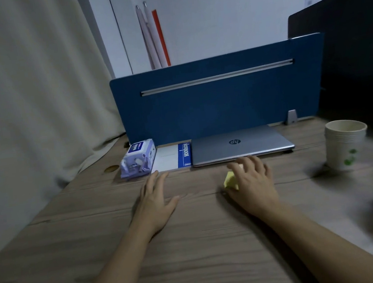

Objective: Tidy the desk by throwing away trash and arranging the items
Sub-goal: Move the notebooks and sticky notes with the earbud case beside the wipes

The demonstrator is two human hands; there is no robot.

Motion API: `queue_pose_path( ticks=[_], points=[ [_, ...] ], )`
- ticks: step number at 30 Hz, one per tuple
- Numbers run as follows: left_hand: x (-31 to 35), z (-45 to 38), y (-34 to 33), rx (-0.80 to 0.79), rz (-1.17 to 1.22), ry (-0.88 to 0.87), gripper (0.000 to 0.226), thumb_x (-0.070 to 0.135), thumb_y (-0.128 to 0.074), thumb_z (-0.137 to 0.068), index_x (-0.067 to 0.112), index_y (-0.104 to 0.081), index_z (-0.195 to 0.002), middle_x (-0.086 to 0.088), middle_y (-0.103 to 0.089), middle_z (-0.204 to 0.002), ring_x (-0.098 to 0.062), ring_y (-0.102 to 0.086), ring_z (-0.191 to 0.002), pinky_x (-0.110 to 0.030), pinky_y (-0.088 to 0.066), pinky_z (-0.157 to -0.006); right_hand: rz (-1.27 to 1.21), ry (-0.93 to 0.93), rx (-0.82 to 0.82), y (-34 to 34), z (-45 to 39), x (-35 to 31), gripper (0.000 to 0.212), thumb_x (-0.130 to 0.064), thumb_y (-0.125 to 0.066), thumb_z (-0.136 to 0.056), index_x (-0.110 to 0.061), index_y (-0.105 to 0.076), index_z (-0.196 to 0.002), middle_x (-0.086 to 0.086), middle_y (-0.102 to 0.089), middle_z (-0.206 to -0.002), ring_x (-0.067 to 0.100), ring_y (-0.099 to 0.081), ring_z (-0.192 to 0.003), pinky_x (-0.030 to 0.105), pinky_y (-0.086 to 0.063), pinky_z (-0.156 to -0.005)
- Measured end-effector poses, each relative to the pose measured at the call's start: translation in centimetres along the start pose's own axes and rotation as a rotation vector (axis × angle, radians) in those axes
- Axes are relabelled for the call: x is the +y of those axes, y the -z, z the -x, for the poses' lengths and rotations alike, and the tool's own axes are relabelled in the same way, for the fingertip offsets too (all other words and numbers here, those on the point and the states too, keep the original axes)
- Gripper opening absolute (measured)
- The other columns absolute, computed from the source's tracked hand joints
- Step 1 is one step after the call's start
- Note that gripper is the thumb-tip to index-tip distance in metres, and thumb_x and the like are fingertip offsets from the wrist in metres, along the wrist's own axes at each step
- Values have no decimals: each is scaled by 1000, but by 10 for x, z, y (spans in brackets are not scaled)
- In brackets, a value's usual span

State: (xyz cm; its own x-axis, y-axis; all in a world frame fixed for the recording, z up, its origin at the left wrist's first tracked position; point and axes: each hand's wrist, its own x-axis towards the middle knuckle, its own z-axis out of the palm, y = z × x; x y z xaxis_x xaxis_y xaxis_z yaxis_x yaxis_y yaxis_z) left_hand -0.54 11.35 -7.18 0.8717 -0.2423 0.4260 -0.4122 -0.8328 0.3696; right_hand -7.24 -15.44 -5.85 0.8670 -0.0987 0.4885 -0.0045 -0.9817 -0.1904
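Left hand [156,198] flat on wooden surface [206,245], grip open, empty, right hand [252,180] grip curled around yellow sticky pad [230,180], closed laptop [240,143], notebook [173,157], wipes pack [138,159], paper cups [344,144] right.

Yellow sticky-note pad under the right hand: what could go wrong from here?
1. The right hand covers most of the yellow sticky-note pad with spread fingers; the grip looks loose, so the pad may slide on the desk rather than lift.
2. The paper cup stacks stand close on the right; a rightward sweep could topple them.
3. The fingertips almost reach the closed laptop; pushing forward might nudge it.
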Motion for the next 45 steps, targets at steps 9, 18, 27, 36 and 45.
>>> queue_pose_path(
  ticks=[9, 18, 27, 36, 45],
  points=[
    [10, 13, 11, -75, 131, -4, 60, 33, -66, -90, 25, -43, -144, -1, -41, -149, -22, -43, -134, -38, -36, -112, -227, -204, -195, -4, 6, 37, 99, -63, -65, -79, -15, -17, -152, 17, -39, -149, 38, -41, -132, 48, -36, -105],
    [-5, -15, 4, -90, 181, 85, 59, 33, -68, -89, 25, -44, -142, -4, -46, -148, -22, -50, -129, -35, -40, -106, -362, -85, -244, -23, -31, 20, 103, -63, -77, -67, -21, -27, -148, 9, -50, -143, 30, -47, -126, 42, -43, -101],
    [-13, -36, 3, -265, 245, 89, 64, 54, -67, -84, 38, -44, -142, 13, -54, -144, -9, -48, -133, -41, -38, -113, -411, 91, -296, -52, -78, -24, 94, -65, -77, -64, -19, -42, -139, 3, -57, -134, 21, -51, -119, 38, -46, -98],
    [-19, -48, 0, -257, 620, 122, 63, 29, -75, -81, 23, -53, -140, 3, -64, -135, 1, -57, -123, -35, -44, -110, -465, 208, -225, -70, -98, -41, 86, -62, -78, -61, -20, -50, -132, 0, -61, -123, 17, -57, -106, 29, -46, -87],
    [-19, -50, -1, -193, 732, 128, 57, 0, -70, -87, 10, -51, -140, -7, -64, -134, -12, -61, -122, -33, -48, -106, -505, 216, -168, -62, -95, -46, 89, -50, -84, -67, -16, -45, -140, 5, -56, -132, 21, -57, -113, 40, -50, -97]
  ],
)
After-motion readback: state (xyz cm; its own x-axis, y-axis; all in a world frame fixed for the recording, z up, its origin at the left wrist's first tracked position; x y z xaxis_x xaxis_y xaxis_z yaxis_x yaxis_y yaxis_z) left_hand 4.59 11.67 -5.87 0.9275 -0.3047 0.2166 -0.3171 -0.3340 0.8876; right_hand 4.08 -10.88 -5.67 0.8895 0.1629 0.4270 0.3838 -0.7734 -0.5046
